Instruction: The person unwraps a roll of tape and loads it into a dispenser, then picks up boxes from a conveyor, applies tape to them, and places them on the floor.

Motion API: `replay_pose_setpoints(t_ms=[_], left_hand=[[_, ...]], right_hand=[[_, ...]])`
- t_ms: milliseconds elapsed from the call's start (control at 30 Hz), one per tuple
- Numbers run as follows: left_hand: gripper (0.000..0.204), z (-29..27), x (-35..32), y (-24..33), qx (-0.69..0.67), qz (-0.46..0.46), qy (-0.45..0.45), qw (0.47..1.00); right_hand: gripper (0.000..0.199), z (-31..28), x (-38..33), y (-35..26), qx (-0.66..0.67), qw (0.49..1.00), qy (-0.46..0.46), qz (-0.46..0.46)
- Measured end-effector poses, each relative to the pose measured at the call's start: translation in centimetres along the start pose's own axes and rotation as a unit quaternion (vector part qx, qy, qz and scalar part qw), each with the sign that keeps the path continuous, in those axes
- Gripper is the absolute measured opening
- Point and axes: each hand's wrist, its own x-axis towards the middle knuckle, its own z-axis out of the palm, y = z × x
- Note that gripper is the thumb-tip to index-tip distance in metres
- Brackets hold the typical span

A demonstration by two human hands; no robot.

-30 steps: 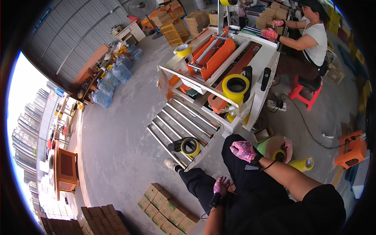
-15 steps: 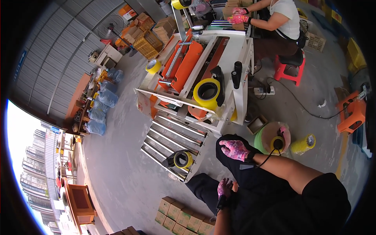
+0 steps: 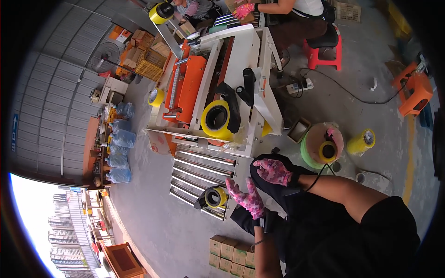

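My left hand (image 3: 247, 200), in a pink camouflage-patterned glove, is raised over my left thigh with its fingers spread and nothing in it. Close to its fingertips, a yellow tape dispenser (image 3: 223, 198) rests on the roller conveyor (image 3: 194, 172). On my right knee lies my right hand (image 3: 274, 173), gloved alike, its fingers stretched out and holding nothing. Ahead stands a box-sealing machine (image 3: 241, 51) with orange plates. At its near end a large roll of yellow tape (image 3: 207, 119) is mounted on a black holder.
A co-worker's pink-gloved hand (image 3: 243, 11) touches a carton beyond the machine. Several small cartons (image 3: 227, 252) are stacked by my left leg. To my right are a round bin (image 3: 307, 157), a wrapped yellow tape roll (image 3: 360, 142), an orange stool (image 3: 410, 92) and a cable (image 3: 345, 92) across the floor.
My left hand has risen from my thigh toward the conveyor, and its fingers have spread. The right hand stays on my knee. The view has turned somewhat.
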Motion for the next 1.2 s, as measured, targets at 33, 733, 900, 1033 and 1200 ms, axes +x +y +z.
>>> replay_pose_setpoints(t_ms=[33,733,900,1033,1200], left_hand=[[0.082,1.3,2.8,1.8,-0.029,0.074,-0.008,0.997],[0.022,6.7,6.9,2.9,0.012,-0.017,0.019,1.0],[0.03,1.0,-0.6,-3.9,-0.25,-0.383,-0.023,0.889],[0.027,-7.2,-7.0,-6.9,-0.22,-0.406,0.053,0.885],[0.027,-13.7,-10.6,-10.6,-0.233,-0.415,0.089,0.875]], right_hand=[[0.022,0.0,-0.1,0.0,0.009,1.0,0.012,0.002],[0.018,-0.2,0.8,0.8,0.086,0.995,0.007,0.052],[0.017,0.1,0.6,0.5,0.126,0.989,-0.004,0.071],[0.014,0.2,0.2,-0.9,0.032,0.999,-0.023,0.005],[0.038,6.3,3.3,-7.6,0.033,0.989,-0.099,-0.104]])
